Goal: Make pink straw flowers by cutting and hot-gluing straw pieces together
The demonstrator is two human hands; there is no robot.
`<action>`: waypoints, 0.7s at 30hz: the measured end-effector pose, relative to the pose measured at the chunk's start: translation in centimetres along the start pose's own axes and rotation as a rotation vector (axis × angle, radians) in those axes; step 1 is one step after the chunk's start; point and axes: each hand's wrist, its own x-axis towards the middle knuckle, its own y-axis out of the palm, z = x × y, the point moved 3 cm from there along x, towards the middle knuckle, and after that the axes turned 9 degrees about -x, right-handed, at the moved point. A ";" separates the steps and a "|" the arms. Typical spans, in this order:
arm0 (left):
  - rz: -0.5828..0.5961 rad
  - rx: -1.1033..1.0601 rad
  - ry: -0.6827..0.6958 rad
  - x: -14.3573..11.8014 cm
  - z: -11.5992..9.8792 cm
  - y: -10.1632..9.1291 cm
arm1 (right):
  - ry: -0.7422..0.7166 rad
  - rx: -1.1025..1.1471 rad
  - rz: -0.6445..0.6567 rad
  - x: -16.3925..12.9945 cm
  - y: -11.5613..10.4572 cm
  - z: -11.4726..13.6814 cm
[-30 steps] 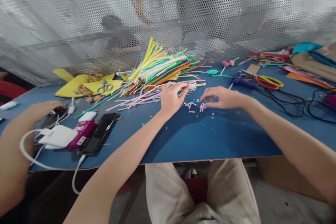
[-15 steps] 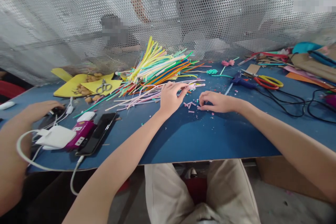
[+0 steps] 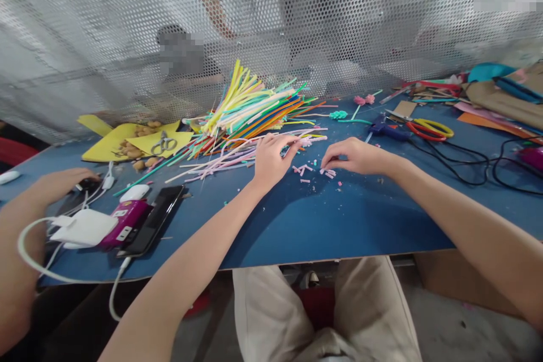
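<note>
A: We log the left hand (image 3: 271, 157) on the blue bench (image 3: 297, 220), palm down, fingers loosely curled and spread over the pale pink stems (image 3: 231, 157) at the near edge of the pipe-cleaner pile (image 3: 250, 107). Fingertips touch the stems; no closed grip that we can see.

B: Agreed. Right hand (image 3: 354, 155) is just beside it, fingertips pinched down onto the short pink cut pieces (image 3: 311, 171) scattered on the bench between both hands. We can't tell if a piece is actually clamped – too small.

A: Noted. Other items: yellow-handled scissors (image 3: 428, 129) and a blue glue gun (image 3: 388, 130) to the right rear, black cables (image 3: 470, 164) trailing from them.

B: Left side: yellow foam sheet (image 3: 104, 147) w/ small metal scissors (image 3: 163, 142) on it, near the far edge. Nearer us, a black phone (image 3: 153, 219) lies touching a magenta power bank (image 3: 127, 222), white charger (image 3: 82, 227) beside.

A: Another person's hand (image 3: 57, 181) rests on the bench at far left, well apart from ours. Perforated metal screen (image 3: 271, 22) stands behind the bench.
</note>
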 end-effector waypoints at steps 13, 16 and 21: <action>0.007 -0.007 0.010 -0.1 -0.1 0.3 | 0.007 0.017 0.021 -0.1 -0.1 0.1; -0.006 -0.008 0.009 -0.1 -0.2 0.3 | -0.003 0.066 0.068 -0.1 0.1 0.2; 0.003 0.001 0.005 -0.1 -0.2 0.3 | 0.078 0.132 0.058 -0.2 0.1 0.4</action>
